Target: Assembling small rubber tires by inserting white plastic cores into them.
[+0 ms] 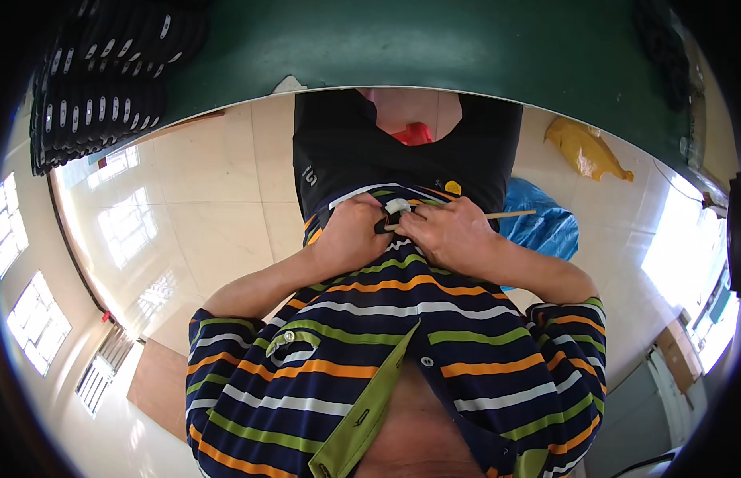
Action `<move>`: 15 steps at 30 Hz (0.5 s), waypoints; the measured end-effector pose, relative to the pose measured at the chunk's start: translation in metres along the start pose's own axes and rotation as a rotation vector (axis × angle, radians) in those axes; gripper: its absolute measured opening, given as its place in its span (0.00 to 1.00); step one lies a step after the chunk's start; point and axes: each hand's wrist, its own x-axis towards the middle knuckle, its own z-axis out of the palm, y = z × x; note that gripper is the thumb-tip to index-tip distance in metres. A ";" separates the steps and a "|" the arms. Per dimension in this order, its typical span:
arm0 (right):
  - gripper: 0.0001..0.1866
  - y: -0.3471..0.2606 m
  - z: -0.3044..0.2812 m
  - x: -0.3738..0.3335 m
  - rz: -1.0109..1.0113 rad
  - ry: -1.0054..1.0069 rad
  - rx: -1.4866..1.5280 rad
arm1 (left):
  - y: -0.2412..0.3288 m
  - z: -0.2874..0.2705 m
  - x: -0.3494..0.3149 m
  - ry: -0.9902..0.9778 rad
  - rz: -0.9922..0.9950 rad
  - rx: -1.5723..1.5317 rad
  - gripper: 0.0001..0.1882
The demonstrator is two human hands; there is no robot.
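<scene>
In front of my belly, both hands are close together. My left hand [353, 229] is closed, its fingertips at a small dark piece [382, 225] that I cannot make out further. My right hand [454, 233] is curled around a thin pale wooden stick [511, 214]. One end of the stick sticks out to the right past that hand, and its other end points toward my left fingertips. A small white piece [397, 206] shows between the two hands; which of them holds it, I cannot tell.
Ahead is a green table [434, 48] with a curved-looking front edge. Stacks of black items with silvery oval tags [99, 111] stand at its left. A yellow bag [582, 149] and a blue plastic bag [546, 223] lie on the right. Something red [413, 134] shows between my knees.
</scene>
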 end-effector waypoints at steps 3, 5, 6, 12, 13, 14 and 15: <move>0.06 0.009 -0.007 0.004 -0.016 0.069 0.023 | 0.007 -0.008 0.008 0.016 -0.028 -0.070 0.09; 0.08 0.012 -0.017 0.007 -0.007 0.106 0.045 | 0.011 -0.011 0.012 0.034 -0.019 -0.114 0.09; 0.10 0.010 -0.019 0.009 -0.014 0.105 0.051 | 0.013 -0.012 0.010 0.020 -0.050 -0.130 0.08; 0.10 0.008 -0.004 0.011 -0.019 0.093 0.022 | 0.010 -0.011 0.007 0.061 -0.064 -0.093 0.09; 0.10 0.008 -0.006 0.012 -0.028 0.098 0.018 | 0.011 -0.014 0.007 0.069 -0.064 -0.087 0.09; 0.09 0.009 -0.009 0.013 -0.042 0.114 0.025 | 0.015 -0.019 0.007 0.055 -0.066 -0.122 0.09; 0.07 0.012 -0.013 0.016 -0.052 0.132 0.033 | 0.017 -0.026 0.010 0.037 -0.065 -0.156 0.09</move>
